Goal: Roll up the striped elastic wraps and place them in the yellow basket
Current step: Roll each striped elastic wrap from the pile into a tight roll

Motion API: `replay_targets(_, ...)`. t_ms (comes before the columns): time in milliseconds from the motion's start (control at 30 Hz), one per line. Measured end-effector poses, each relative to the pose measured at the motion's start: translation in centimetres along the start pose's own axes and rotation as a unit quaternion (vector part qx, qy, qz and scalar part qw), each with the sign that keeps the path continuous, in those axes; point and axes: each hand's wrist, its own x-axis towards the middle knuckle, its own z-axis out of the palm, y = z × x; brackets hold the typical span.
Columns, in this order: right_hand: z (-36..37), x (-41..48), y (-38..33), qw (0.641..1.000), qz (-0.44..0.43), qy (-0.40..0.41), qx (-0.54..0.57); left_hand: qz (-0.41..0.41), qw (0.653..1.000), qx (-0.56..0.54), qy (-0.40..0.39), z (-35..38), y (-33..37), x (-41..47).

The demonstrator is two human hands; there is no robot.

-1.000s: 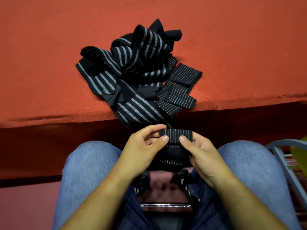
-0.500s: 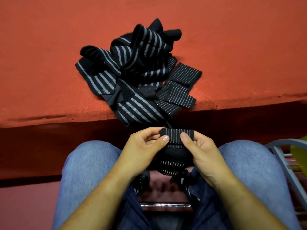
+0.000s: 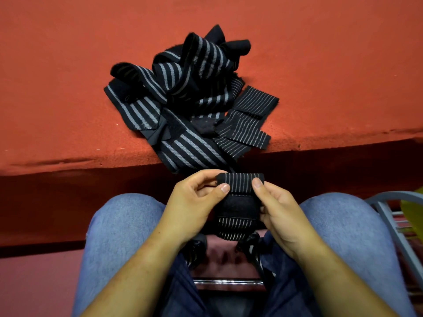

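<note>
Left hand and right hand both clamp the black thin-striped elastic wrap, one at each end of the rolled part, thumbs on the near face, fingers curled behind. The roll sits above the gap between the knees, just below the edge of the red felt table. Roll's long axis runs left-right; the stripes cross it. The unrolled tail hangs straight down toward the lap, with a plain black patch just under the roll. The heap of loose black grey-striped wraps lies at the table edge, one strip drooping over it toward the roll. Yellow basket: only a sliver at far right, behind a grey metal frame.
</note>
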Motion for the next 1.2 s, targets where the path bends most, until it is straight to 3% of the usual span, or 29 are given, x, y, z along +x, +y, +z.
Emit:
replay_targets(367,0.21,-0.38,-0.49,0.999,0.031,-0.021,-0.005,0.014,1.000,-0.021,0.002,-0.03,0.38,-0.13)
replay_targets(867,0.38,-0.44,-0.76,0.998,0.025,-0.048,0.033,0.062,0.995,0.074,-0.005,-0.35,0.13,-0.12)
replay_targets(1067,0.31,-0.24,-0.58,0.999,0.002,-0.029,0.040,0.033,0.997,0.073,-0.016,-0.21,0.07,-0.09)
replay_targets(1200,0.04,0.00,-0.21,0.999,-0.008,-0.024,0.034,-0.048,0.997,0.048,-0.049,-0.05,0.05,-0.13)
